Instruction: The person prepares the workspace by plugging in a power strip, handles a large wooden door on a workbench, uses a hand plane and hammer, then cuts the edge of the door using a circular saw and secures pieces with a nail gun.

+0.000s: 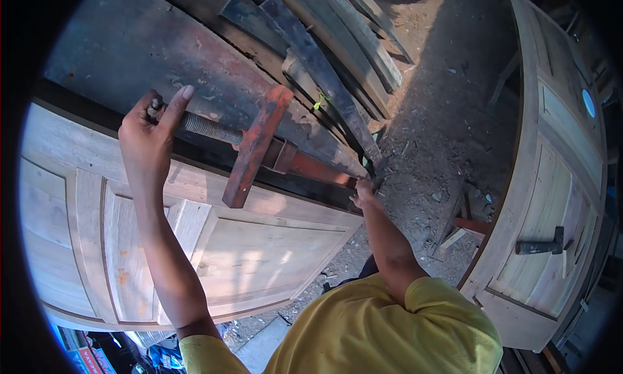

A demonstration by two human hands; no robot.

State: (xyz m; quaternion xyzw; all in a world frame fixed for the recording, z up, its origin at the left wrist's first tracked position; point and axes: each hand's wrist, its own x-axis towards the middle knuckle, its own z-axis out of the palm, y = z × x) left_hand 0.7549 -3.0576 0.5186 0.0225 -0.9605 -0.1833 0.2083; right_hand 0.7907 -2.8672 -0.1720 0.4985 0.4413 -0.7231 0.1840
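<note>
A red bar clamp (258, 147) with worn paint lies along the near edge of a dark, scuffed board. Its cross head sits in the middle, and a threaded screw (211, 128) sticks out toward the left. My left hand (148, 124) is closed round the handle at the screw's outer end, thumb raised. At the other end of the red bar, my right hand (363, 193) has its fingers wrapped on it, partly hidden by the hand's own back. Below the clamp is a pale wooden panel door (269, 244), its upper edge close against the clamp.
Long planks (363, 39) lean beyond the dark board (162, 56). A second panel door (519, 199) stands at the right, with a hammer (542, 247) on it. Wood scraps (452, 238) lie on the dirt floor (435, 140) between them.
</note>
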